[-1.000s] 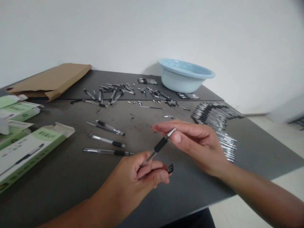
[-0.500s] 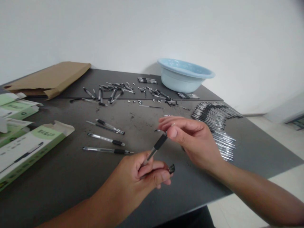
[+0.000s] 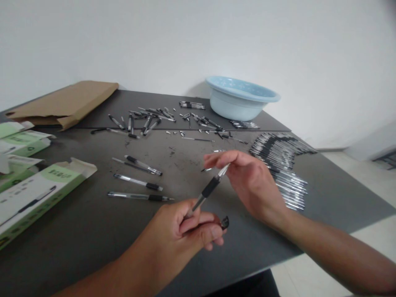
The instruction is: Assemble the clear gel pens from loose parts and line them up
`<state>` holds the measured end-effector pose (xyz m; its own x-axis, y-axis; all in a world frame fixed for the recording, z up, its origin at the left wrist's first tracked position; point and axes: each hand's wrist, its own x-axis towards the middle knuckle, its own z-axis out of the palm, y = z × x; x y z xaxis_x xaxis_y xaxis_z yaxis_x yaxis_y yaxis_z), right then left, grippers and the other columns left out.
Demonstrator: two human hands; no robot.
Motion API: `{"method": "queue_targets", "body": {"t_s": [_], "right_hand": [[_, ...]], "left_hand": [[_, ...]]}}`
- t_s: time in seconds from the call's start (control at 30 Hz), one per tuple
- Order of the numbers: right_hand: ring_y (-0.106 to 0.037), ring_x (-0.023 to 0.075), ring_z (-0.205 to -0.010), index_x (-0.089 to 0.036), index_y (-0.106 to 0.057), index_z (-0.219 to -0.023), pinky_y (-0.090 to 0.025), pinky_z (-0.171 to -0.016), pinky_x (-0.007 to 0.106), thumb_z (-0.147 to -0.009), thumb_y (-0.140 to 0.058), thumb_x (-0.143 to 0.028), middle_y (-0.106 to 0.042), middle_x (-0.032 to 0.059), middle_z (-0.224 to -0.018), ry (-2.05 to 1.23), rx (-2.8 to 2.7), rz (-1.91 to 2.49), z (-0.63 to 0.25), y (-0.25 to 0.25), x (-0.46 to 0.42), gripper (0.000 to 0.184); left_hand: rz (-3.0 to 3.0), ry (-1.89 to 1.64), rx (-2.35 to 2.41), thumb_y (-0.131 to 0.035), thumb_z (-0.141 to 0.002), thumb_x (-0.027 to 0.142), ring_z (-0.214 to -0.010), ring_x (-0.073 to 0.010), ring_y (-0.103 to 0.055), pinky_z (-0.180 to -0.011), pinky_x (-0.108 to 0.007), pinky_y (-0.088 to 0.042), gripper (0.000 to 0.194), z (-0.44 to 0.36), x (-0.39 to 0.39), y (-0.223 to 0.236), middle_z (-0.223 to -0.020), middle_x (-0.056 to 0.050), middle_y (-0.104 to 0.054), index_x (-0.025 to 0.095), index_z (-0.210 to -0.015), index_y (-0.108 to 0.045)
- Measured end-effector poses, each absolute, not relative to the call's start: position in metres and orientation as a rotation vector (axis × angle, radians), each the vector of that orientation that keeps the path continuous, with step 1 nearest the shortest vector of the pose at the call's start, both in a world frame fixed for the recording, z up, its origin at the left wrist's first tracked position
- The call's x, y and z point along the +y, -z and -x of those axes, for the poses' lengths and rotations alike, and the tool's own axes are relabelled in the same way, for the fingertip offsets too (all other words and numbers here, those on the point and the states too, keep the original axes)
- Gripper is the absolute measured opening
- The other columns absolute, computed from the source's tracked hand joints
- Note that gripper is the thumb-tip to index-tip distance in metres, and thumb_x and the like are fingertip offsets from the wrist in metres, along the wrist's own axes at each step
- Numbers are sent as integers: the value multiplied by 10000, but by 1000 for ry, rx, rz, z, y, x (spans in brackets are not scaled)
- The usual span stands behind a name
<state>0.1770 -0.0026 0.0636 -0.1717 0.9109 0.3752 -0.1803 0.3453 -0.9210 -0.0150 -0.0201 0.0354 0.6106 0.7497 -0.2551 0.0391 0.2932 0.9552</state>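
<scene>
My left hand [image 3: 188, 229] is closed round the clear barrel of a pen [image 3: 208, 190] with a black rubber grip, which slants up to the right. A small black cap [image 3: 225, 222] pokes out beneath its fingers. My right hand [image 3: 250, 181] pinches the pen's silver tip between thumb and fingers, above the dark table [image 3: 93, 231]. Three finished pens [image 3: 139, 182] lie loose on the table to the left of my hands.
A light blue basin [image 3: 241, 99] stands at the back. Scattered pen parts [image 3: 161, 117] lie in front of it. Rows of pens [image 3: 281, 159] are laid out at the right. Green and white boxes [image 3: 34, 194] and a brown envelope [image 3: 66, 103] lie at the left.
My right hand dipped down over the pen's tip, then turned so its fingers pinch the silver tip from the side. My left hand kept hold of the barrel and barely moved.
</scene>
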Motion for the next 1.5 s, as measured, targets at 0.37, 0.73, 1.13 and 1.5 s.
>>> {"method": "queue_targets", "body": {"t_s": [0.37,0.73,1.13,1.5], "right_hand": [[-719,168,-1205,-360,-852,-958,-528,-1115,338,-907,-817,-227,-846,-52,-1018,-1145,-1430,855,-177,-67,-6,146],[-658,125,-1317,-392,-802,-1195,-474,-1175,289,-1044,-654,-304,-786,-79,-1283,-1159,-1576,843,-178,-74,-9,230],[-674,209,-1308,-386,-855,-1007,-522,-1159,405,-908,-819,-333,-846,-45,-1060,-1062,-1551,943,-181,-76,-6,117],[-758,237,-1157,-363,-823,-1160,-586,-1068,442,-887,-826,-427,-845,-8,-1090,-1198,-1363,926,-184,-65,-3,281]], "left_hand": [[-1155,-595,758,-759,-901,275,-764,-190,-763,-681,-268,-570,420,15,-20,-33,-830,-50,-803,230,-680,-405],[-1112,-549,787,-831,-840,370,-736,-219,-760,-705,-325,-596,470,14,-21,-40,-789,-58,-782,236,-687,-407],[-1196,-525,757,-726,-939,283,-749,-185,-741,-688,-279,-569,386,17,-19,-30,-836,-51,-783,231,-705,-424],[-1156,-577,789,-789,-878,284,-758,-196,-782,-641,-256,-591,479,17,-17,-35,-834,-48,-804,230,-650,-371]]}}
